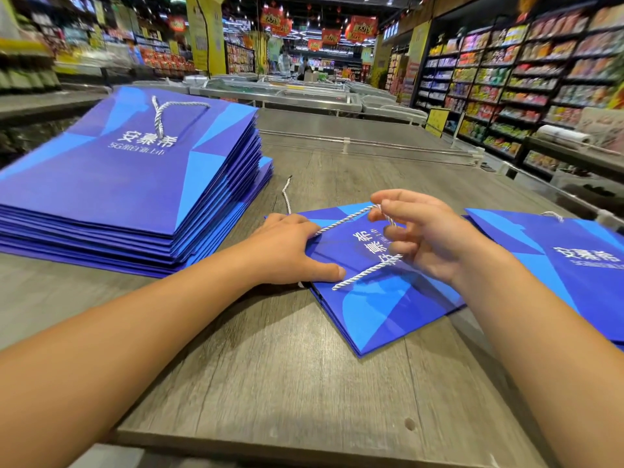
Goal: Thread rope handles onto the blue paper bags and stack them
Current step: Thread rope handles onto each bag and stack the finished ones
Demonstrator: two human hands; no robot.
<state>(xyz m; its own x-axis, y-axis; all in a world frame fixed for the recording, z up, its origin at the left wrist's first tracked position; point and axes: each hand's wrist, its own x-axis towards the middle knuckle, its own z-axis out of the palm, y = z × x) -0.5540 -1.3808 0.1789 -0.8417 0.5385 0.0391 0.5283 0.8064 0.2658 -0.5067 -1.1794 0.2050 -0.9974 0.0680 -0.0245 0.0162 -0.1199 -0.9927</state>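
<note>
Lying flat, blue bag (378,298) under pressing left hand (290,248); right hand (422,234) pinching white twisted rope (347,219).

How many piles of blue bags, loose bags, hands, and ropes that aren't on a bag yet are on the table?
Piles of blue bags: 2, the tall pile and the right pile
Loose bags: 1, the flat bag
Hands: 2, the left hand and the right hand
Loose ropes: 1, the loose rope
Total: 6
</note>
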